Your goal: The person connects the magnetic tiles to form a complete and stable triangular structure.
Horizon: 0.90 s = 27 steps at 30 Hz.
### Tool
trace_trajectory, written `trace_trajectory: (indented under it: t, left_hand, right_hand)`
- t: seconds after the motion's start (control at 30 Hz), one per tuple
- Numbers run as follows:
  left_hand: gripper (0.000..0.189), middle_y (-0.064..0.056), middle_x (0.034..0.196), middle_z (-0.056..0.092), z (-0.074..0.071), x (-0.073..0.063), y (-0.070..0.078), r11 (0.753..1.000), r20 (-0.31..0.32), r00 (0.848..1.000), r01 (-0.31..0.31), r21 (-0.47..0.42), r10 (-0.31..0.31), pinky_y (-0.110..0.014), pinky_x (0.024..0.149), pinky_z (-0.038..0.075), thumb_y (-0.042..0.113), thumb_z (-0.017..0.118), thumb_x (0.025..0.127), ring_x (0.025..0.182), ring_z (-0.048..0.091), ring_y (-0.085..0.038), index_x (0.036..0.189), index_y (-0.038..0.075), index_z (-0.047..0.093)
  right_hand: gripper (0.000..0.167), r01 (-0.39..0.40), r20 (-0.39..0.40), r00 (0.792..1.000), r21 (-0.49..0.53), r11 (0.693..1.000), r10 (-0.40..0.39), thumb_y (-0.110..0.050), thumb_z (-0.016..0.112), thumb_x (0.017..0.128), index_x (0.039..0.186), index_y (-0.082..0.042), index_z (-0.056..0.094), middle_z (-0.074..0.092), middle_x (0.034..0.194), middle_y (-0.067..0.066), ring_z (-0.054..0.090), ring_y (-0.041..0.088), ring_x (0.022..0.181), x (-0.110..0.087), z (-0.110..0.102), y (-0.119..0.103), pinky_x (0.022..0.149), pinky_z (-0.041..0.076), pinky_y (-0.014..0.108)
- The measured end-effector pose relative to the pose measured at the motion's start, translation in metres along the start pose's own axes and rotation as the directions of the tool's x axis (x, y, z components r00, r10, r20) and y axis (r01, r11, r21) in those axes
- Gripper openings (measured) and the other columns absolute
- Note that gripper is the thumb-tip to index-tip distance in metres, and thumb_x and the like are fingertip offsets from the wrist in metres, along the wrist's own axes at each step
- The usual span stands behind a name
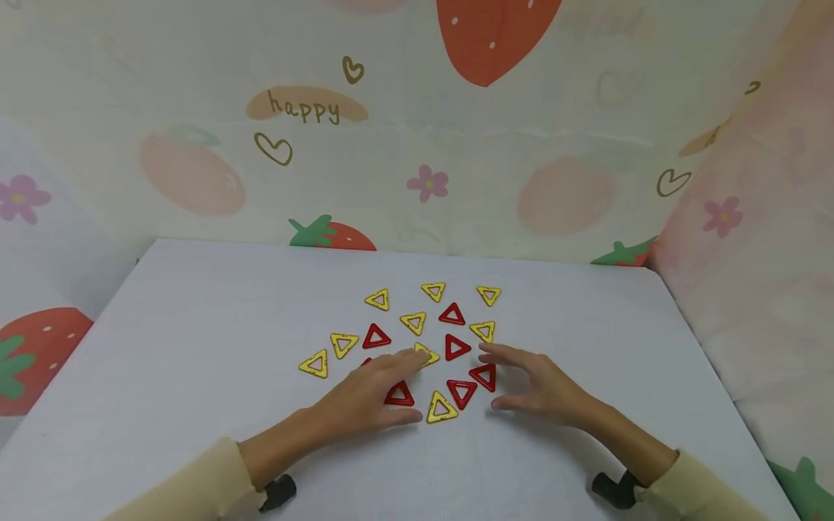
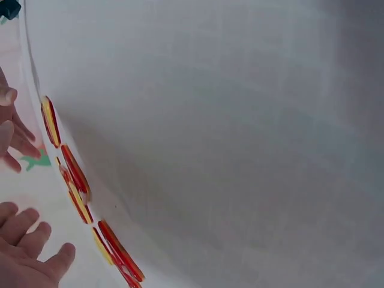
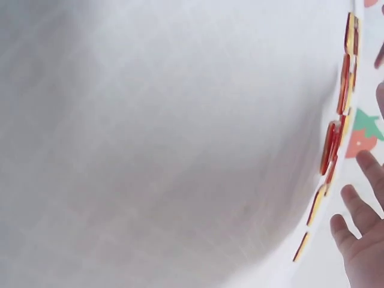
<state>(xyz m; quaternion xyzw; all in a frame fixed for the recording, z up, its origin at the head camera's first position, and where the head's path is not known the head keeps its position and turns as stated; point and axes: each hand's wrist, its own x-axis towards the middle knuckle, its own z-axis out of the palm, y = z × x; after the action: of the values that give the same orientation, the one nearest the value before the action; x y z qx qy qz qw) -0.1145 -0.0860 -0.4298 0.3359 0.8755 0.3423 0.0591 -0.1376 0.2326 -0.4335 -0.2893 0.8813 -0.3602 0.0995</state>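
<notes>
Several yellow triangle pieces (image 1: 315, 364) and several red triangle pieces (image 1: 457, 348), flat with open centres, lie spread over the white table. My left hand (image 1: 374, 391) hovers palm down above the left part of the group, fingers extended, hiding some of a red triangle (image 1: 399, 394) and a yellow one. On the other side my right hand (image 1: 544, 387) is held beside the right edge of the group, fingers loosely stretched, near a red triangle (image 1: 483, 376). Both wrist views show the hands raised over the tabletop, holding nothing. A yellow triangle (image 1: 441, 407) lies between the two hands.
The white table (image 1: 195, 304) reaches back to a wall cloth (image 1: 404, 145) printed with strawberries, hearts and flowers. A pink patterned cloth (image 1: 749, 289) hangs along the right side. Dark wrist camera mounts (image 1: 615, 490) sit under both sleeves.
</notes>
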Motion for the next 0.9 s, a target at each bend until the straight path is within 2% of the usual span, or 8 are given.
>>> trace_trajectory:
  t: [0.13,0.3,0.57,0.9]
  left_hand:
    - [0.065,0.0,0.145,0.054,0.003,0.002,0.003,1.0,0.033,0.999,0.001,0.003,-0.001,-0.041,0.104,0.046,0.033,0.078,0.087,0.138,0.045,-0.018,0.145,0.016,0.053]
    - [0.055,0.002,0.138,0.06,0.008,0.006,0.002,0.998,0.073,0.997,-0.019,0.052,0.015,-0.04,0.104,0.046,0.033,0.077,0.088,0.136,0.047,-0.019,0.138,0.017,0.06]
    - [0.051,0.005,0.132,0.065,0.013,0.011,0.002,0.993,0.11,0.992,-0.065,0.1,0.054,-0.041,0.104,0.045,0.033,0.078,0.087,0.135,0.048,-0.02,0.134,0.017,0.065]
    - [0.047,0.0,0.13,0.066,0.016,0.016,0.005,0.98,0.12,0.989,-0.107,0.168,0.087,-0.043,0.106,0.043,0.032,0.079,0.086,0.132,0.053,-0.021,0.129,0.016,0.068]
  right_hand:
    - [0.077,0.008,0.012,1.0,-0.003,1.0,-0.008,-0.017,0.086,0.078,0.146,-0.012,0.049,0.067,0.128,-0.003,0.047,0.025,0.136,0.0,0.005,0.001,0.106,0.039,0.056]
    - [0.066,0.021,0.052,0.998,-0.005,1.0,-0.021,-0.015,0.083,0.081,0.141,-0.012,0.054,0.066,0.128,-0.003,0.055,0.019,0.127,0.005,0.012,0.002,0.105,0.043,0.048]
    - [0.057,0.049,0.062,0.997,-0.024,0.999,-0.047,-0.011,0.081,0.083,0.136,-0.009,0.059,0.063,0.133,0.0,0.052,0.022,0.131,0.01,0.014,-0.008,0.106,0.043,0.046]
    - [0.053,0.04,0.088,0.995,-0.033,0.999,-0.037,-0.008,0.079,0.084,0.133,-0.011,0.06,0.066,0.128,-0.002,0.057,0.015,0.121,0.016,0.016,-0.015,0.104,0.045,0.04]
